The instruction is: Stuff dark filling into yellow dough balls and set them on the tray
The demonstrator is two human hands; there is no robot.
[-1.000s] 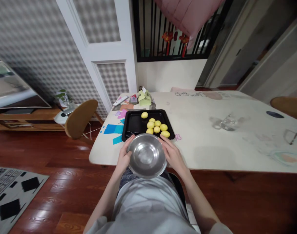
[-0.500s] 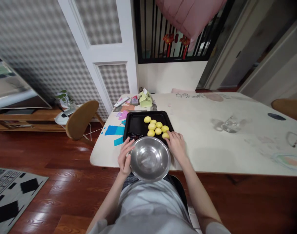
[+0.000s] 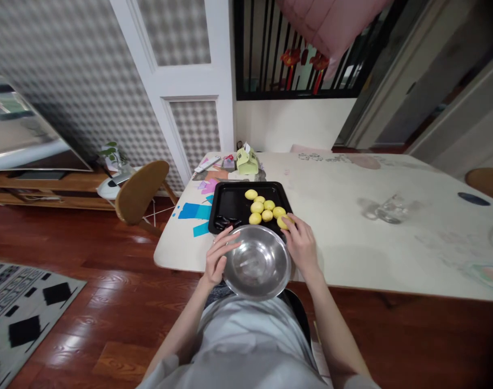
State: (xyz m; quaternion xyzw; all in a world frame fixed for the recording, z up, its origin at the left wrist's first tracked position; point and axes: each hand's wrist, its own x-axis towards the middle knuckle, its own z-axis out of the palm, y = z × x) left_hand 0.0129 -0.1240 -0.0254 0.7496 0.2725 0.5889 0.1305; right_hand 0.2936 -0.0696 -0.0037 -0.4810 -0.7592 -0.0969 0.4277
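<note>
A shiny steel bowl (image 3: 257, 263) stands at the table's near edge, overlapping the front of a black tray (image 3: 232, 197), and its inside holds nothing. My left hand (image 3: 217, 256) is at the bowl's left side, fingers stretched apart over the rim, thumb pointing up beside it. Several yellow lemons (image 3: 257, 207) lie grouped on the tray's right half. At the tray's front right corner, my right hand (image 3: 301, 240) has its fingers closed on one lemon (image 3: 283, 222). Small dark objects (image 3: 225, 222), too small to name, lie in the tray's front left corner.
Behind the tray stand a green tissue box (image 3: 247, 161) and a white remote (image 3: 207, 164). A clear glass (image 3: 392, 209) is on the table to the right. A wooden chair (image 3: 143, 192) stands off the table's left end. A pink balloon (image 3: 335, 27) hangs above.
The whole view has shifted slightly, moving things rightward. My right hand's fingers have closed further around the front right lemon. My left hand stays by the bowl, fingers reaching further over its rim.
</note>
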